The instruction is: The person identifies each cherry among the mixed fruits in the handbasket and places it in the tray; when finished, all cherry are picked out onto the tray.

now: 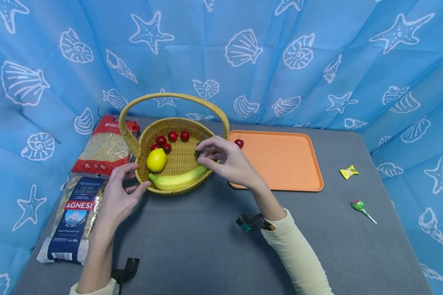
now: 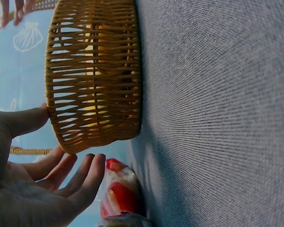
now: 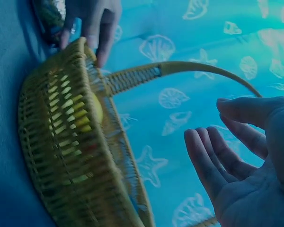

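Observation:
A yellow wicker basket (image 1: 172, 123) with a tall arched handle stands at centre left. In it lie a banana (image 1: 179, 180), a lemon (image 1: 156, 159) and several red cherries (image 1: 172, 136). My left hand (image 1: 122, 196) holds the basket's left end, thumb at the rim and fingers around the side; in the left wrist view its outer fingers are spread. Over the basket's right end hovers my right hand (image 1: 225, 157), fingers loosely bent. The right wrist view shows a gap between its thumb and fingers with nothing in it. Behind those fingertips a dark patch in the basket is mostly hidden.
An orange tray (image 1: 277, 159) lies right of the basket, a cherry (image 1: 238, 143) at its left edge. Farther right are a yellow wrapped candy (image 1: 349, 172) and a green lollipop (image 1: 359, 205). At left lie an AGNESI pasta bag (image 1: 74, 221) and a red-and-clear food bag (image 1: 105, 143).

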The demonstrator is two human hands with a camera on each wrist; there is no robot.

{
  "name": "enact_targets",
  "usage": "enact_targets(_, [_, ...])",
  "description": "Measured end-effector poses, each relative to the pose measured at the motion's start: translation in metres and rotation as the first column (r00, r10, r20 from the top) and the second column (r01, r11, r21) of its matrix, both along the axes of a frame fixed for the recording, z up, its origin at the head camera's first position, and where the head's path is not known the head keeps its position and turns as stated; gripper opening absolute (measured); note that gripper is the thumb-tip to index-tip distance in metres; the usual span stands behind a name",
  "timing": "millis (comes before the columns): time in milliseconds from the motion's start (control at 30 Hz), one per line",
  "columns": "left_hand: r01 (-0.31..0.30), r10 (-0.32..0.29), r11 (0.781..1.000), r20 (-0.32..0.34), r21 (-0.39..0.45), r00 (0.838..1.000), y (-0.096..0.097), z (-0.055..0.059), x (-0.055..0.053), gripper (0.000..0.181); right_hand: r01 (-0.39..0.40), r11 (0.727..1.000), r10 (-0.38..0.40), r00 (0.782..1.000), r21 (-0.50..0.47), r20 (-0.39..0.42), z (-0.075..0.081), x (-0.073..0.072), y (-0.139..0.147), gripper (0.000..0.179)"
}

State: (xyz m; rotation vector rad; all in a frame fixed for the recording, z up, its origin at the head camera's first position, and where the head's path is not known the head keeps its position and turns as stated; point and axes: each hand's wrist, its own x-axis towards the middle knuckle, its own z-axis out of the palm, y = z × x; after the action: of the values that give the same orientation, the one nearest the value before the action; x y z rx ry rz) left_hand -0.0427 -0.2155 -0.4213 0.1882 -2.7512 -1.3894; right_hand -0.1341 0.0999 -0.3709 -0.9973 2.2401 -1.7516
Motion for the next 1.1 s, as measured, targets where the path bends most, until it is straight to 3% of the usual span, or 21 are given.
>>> enact_targets(167, [-0.002,0.002,1.0,0.013,0.002,1.0,-0.001,0.0,-0.001,0.065,-0.059,0.993,0.055,0.997,0.103,0.045,-0.006,-0.025,-0.032,0.027])
enact_targets(333, [0.0,0.0,1.0,0.014,0.002,1.0,-0.001,-0.001,-0.001,0.065,-0.062,0.975,0.052,0.997,0.215,0.051,-0.014,-0.052,-0.061,0.028])
enact_targets(533, [0.003,-0.003,1.0,0.0,-0.008,1.0,-0.001,-0.001,0.001,0.064,-0.073,0.942,0.036,0.993,0.327,0.115,-0.022,-0.074,-0.091,0.031])
enact_targets(733, [0.006,-0.006,1.0,-0.001,-0.01,1.0,-0.002,-0.001,0.001,0.066,-0.086,0.913,0.007,0.981,0.398,0.196,-0.032,-0.087,-0.111,0.035])
enact_targets(1100, [0.013,-0.013,1.0,-0.001,-0.009,1.0,-0.001,-0.002,-0.001,0.066,-0.086,0.942,-0.062,0.907,0.326,0.418,-0.05,-0.09,-0.123,0.033])
